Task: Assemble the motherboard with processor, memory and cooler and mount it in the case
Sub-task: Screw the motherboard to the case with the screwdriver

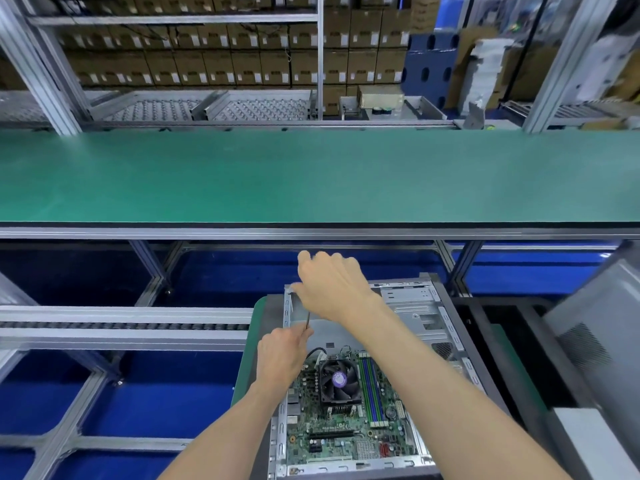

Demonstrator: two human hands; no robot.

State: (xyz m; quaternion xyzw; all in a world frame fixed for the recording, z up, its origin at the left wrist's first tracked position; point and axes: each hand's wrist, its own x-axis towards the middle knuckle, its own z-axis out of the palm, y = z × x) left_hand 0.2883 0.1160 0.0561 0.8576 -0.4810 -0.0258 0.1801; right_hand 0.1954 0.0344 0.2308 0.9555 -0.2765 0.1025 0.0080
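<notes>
An open metal case (419, 306) lies flat on a green mat. Inside it sits the green motherboard (343, 434), with a black fan cooler (337, 379) and green and blue memory sticks (372, 389) on it. My right hand (332, 289) is over the case's far left corner, fingers curled round the top of a thin screwdriver (307, 320). My left hand (282, 355) pinches the lower end of the screwdriver's shaft beside the case's left wall. The tip is hidden by my left hand.
A long green conveyor belt (311, 174) runs across the view beyond the case. A roller track (121, 325) lies to the left. A grey case panel (595, 337) leans at the right. Shelves of cardboard boxes (207, 57) stand at the back.
</notes>
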